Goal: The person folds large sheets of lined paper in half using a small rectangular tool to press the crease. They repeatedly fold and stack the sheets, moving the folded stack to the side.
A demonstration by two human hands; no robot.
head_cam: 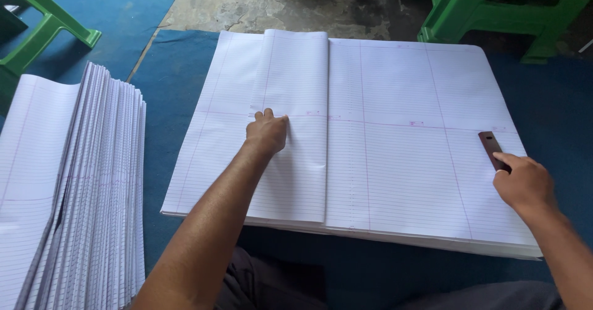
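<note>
At the far left we see a green plastic stool leg [43, 22] standing on the blue mat [167, 131]. Just below it rises a tall stack of folded ruled sheets [92, 186], their edges fanned toward us, with one sheet curling up at the left side.

Moving right, we come to the large pile of ruled paper sheets [401, 161] lying flat on the mat, printed with fine lines and pink margins. On its left half a folded sheet [296, 69] lies doubled over, its folded edge running down near the middle of the pile. Our left hand [267, 132] rests on that folded sheet, palm down, fingers curled together and pressing the paper flat; it pinches nothing, only bears down on the sheet.

Further right the pile's top sheet lies open and bare, crossed by a pink horizontal line. Near its right edge we see a dark brown flat tool [492, 149], narrow and oblong, lying on the paper. Our right hand [525, 183] touches the tool's near end with the fingertips, the fingers drawn close together over it; we cannot tell whether they truly clasp it or merely rest on it.

Above, beyond the pile, bare grey concrete floor [278, 4] shows, and at the upper right stands a green plastic stool [494, 13], well apart from both hands.
</note>
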